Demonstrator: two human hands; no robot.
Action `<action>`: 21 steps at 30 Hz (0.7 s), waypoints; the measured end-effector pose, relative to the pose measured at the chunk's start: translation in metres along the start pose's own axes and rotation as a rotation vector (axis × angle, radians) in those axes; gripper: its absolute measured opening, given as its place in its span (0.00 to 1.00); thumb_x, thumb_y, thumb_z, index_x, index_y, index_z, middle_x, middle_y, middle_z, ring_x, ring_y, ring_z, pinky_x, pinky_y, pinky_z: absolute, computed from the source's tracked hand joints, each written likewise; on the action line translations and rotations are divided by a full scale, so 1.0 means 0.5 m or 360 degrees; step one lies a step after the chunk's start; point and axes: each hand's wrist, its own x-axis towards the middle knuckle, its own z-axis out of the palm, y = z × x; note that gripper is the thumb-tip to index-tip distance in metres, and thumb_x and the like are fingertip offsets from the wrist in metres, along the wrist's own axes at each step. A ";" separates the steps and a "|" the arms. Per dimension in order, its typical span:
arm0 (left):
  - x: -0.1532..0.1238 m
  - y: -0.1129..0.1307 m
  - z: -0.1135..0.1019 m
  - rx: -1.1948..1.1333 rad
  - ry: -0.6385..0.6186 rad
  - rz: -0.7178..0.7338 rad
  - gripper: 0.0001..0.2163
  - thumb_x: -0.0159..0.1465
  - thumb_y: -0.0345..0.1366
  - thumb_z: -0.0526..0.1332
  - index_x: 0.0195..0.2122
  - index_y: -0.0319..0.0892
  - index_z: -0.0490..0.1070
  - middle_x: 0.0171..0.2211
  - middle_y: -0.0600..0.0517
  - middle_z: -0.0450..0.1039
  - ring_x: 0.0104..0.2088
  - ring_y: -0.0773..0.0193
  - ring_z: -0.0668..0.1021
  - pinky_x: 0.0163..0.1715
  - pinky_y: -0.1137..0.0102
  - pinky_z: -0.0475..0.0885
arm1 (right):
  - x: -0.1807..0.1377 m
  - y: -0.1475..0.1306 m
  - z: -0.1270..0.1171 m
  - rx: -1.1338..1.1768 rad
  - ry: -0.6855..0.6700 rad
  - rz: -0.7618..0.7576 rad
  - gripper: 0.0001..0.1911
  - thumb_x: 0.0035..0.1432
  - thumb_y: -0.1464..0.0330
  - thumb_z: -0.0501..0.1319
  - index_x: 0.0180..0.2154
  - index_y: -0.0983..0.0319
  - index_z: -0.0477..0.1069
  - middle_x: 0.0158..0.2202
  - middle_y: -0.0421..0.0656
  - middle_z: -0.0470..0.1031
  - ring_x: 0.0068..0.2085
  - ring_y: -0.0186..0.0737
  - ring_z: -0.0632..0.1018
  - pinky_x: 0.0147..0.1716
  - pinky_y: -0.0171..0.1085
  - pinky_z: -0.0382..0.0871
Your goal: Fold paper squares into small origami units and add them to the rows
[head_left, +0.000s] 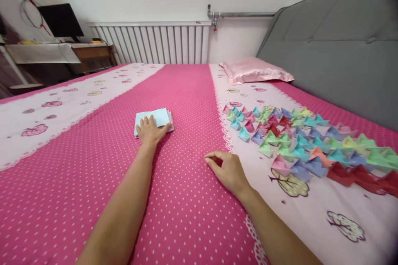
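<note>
My left hand [151, 131] lies with its fingers stretched flat on a small stack of coloured paper squares [160, 116], light blue on top, on the pink dotted bed sheet [183, 103]. My right hand [226, 169] rests on the sheet nearer to me, fingers curled loosely inward, with nothing visible in it. To its right, many folded paper boats [298, 140] in green, blue, pink, purple and red lie in rows on the pale strip of the sheet.
A pink satin pillow [255, 70] lies at the head of the bed beside the grey padded headboard [336, 54]. A white radiator [155, 43] stands behind the bed. At the far left there is a desk with a dark monitor [60, 20].
</note>
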 end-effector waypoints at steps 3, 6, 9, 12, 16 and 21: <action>0.002 -0.002 0.007 0.0014 -0.0055 0.0045 0.38 0.52 0.59 0.49 0.56 0.33 0.56 0.57 0.35 0.57 0.57 0.42 0.58 0.54 0.51 0.49 | -0.002 -0.004 0.000 0.0011 -0.0030 0.0015 0.08 0.51 0.69 0.58 0.31 0.57 0.76 0.29 0.38 0.79 0.31 0.38 0.78 0.34 0.37 0.71; 0.003 -0.004 0.011 0.0044 -0.0091 0.0069 0.36 0.52 0.60 0.49 0.52 0.34 0.61 0.55 0.35 0.60 0.55 0.41 0.60 0.52 0.50 0.51 | -0.003 -0.003 0.002 0.0001 -0.0050 0.0054 0.08 0.51 0.69 0.58 0.32 0.57 0.76 0.29 0.38 0.79 0.31 0.37 0.78 0.34 0.37 0.71; 0.005 -0.005 0.010 0.0061 -0.0099 0.0078 0.34 0.53 0.60 0.47 0.49 0.35 0.64 0.52 0.35 0.63 0.54 0.41 0.62 0.51 0.50 0.52 | -0.004 -0.002 0.003 0.0001 -0.0060 0.0061 0.08 0.51 0.69 0.58 0.32 0.57 0.76 0.29 0.38 0.79 0.31 0.37 0.78 0.34 0.37 0.71; 0.007 -0.006 0.009 0.0058 -0.0110 0.0075 0.34 0.54 0.59 0.45 0.49 0.35 0.65 0.50 0.36 0.64 0.53 0.42 0.63 0.50 0.51 0.53 | -0.005 -0.003 0.003 0.0002 -0.0075 0.0066 0.08 0.51 0.69 0.58 0.31 0.57 0.76 0.29 0.38 0.79 0.31 0.37 0.78 0.34 0.37 0.71; 0.008 -0.006 0.006 0.0061 -0.0166 0.0045 0.35 0.52 0.61 0.45 0.50 0.36 0.64 0.52 0.36 0.62 0.54 0.42 0.61 0.50 0.52 0.53 | -0.007 -0.008 0.001 -0.0004 -0.0095 0.0067 0.09 0.52 0.69 0.57 0.32 0.57 0.76 0.30 0.39 0.79 0.31 0.38 0.78 0.35 0.37 0.71; 0.005 -0.004 0.001 0.0069 -0.0212 0.0034 0.35 0.52 0.60 0.46 0.50 0.37 0.63 0.53 0.36 0.61 0.55 0.42 0.60 0.51 0.52 0.52 | -0.008 -0.009 -0.001 -0.0009 -0.0106 0.0089 0.09 0.52 0.69 0.57 0.32 0.57 0.76 0.30 0.39 0.79 0.31 0.37 0.78 0.35 0.36 0.70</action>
